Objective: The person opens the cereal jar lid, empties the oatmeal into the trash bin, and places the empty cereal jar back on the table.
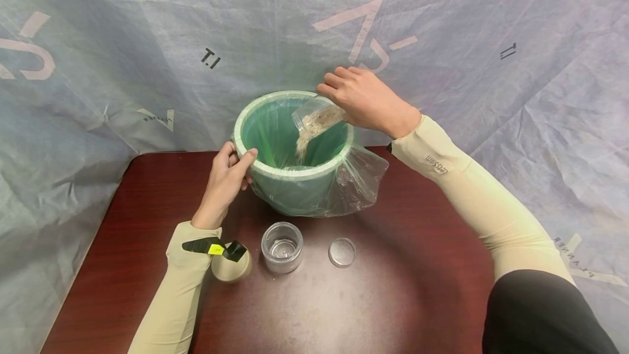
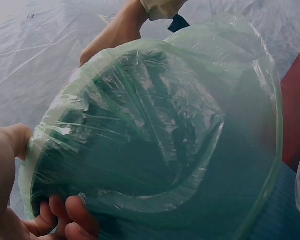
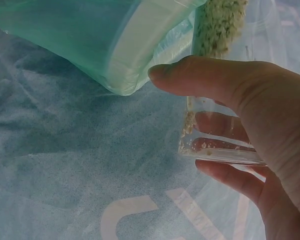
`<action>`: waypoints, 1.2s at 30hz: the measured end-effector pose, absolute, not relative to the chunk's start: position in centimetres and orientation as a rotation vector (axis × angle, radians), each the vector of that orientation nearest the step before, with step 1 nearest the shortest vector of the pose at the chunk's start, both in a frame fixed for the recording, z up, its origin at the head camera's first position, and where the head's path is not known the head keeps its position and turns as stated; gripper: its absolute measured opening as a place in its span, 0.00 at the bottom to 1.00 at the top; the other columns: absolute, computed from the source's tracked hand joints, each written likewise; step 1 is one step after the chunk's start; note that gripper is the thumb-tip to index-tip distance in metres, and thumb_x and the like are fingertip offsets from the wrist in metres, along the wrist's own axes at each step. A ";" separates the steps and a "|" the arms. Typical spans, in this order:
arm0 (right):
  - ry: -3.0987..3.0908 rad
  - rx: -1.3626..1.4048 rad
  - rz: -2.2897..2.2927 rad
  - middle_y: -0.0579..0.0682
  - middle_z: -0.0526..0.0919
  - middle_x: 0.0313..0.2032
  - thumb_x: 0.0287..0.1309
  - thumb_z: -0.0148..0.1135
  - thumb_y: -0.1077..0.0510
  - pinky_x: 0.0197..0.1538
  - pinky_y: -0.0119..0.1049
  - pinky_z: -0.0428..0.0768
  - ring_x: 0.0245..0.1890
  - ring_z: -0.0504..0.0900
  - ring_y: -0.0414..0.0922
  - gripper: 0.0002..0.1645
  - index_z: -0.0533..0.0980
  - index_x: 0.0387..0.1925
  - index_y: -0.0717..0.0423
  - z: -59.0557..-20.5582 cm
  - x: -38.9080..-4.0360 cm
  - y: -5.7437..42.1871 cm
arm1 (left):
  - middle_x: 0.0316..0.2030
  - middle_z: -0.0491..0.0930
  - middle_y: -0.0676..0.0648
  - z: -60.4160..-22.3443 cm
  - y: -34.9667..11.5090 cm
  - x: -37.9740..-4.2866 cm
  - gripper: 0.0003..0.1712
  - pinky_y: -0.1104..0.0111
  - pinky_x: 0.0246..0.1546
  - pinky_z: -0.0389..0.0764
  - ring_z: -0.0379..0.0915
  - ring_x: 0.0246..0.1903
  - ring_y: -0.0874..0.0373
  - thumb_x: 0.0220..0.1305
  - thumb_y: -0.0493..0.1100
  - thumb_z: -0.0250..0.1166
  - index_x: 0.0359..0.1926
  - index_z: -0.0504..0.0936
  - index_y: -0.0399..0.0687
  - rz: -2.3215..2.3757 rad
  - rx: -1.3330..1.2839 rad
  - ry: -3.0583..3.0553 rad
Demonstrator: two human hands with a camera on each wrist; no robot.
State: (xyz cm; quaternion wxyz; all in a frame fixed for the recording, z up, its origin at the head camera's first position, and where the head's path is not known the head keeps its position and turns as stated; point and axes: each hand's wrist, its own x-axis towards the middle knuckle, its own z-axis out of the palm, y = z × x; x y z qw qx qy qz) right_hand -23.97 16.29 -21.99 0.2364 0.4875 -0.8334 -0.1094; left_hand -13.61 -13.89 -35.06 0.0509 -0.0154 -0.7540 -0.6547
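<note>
My right hand grips a clear jar above the green trash bin. The jar is tilted mouth-down to the left, and pale, oat-like flakes stream from it into the bin. In the right wrist view, thumb and fingers wrap the jar, and a few crumbs cling near its base. My left hand holds the bin's left rim, thumb on top and fingers below. A thin green bin liner covers the rim and hangs loose at the right.
In front of the bin stand an open clear jar and a small clear round lid. A beige round lid lies partly under my left wrist. Grey fabric sheeting closes off the back of the reddish-brown table.
</note>
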 end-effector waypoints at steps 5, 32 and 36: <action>-2.325 1.329 -0.311 0.57 0.81 0.45 0.47 0.74 0.72 0.44 0.53 0.81 0.47 0.80 0.59 0.30 0.78 0.55 0.61 -21.9 -24.0 16.3 | 0.24 0.76 0.53 -35.1 -13.9 -13.6 0.17 0.68 0.24 0.75 0.73 0.21 0.58 0.76 0.54 0.66 0.45 0.71 0.47 -1.994 -0.047 -2.292; -2.236 1.370 -0.267 0.55 0.80 0.39 0.59 0.57 0.78 0.38 0.51 0.82 0.40 0.78 0.58 0.23 0.80 0.52 0.58 -22.0 -24.1 16.0 | 0.24 0.75 0.53 -35.2 -13.7 -13.7 0.16 0.69 0.23 0.74 0.74 0.22 0.55 0.76 0.53 0.65 0.44 0.71 0.47 -1.992 -0.046 -2.289; -2.201 1.374 -0.249 0.55 0.78 0.37 0.61 0.53 0.80 0.38 0.50 0.82 0.38 0.77 0.57 0.22 0.80 0.49 0.58 -21.9 -24.1 15.8 | 0.24 0.75 0.53 -35.2 -13.7 -13.8 0.16 0.69 0.23 0.74 0.73 0.21 0.56 0.76 0.53 0.65 0.44 0.71 0.47 -1.991 -0.044 -2.288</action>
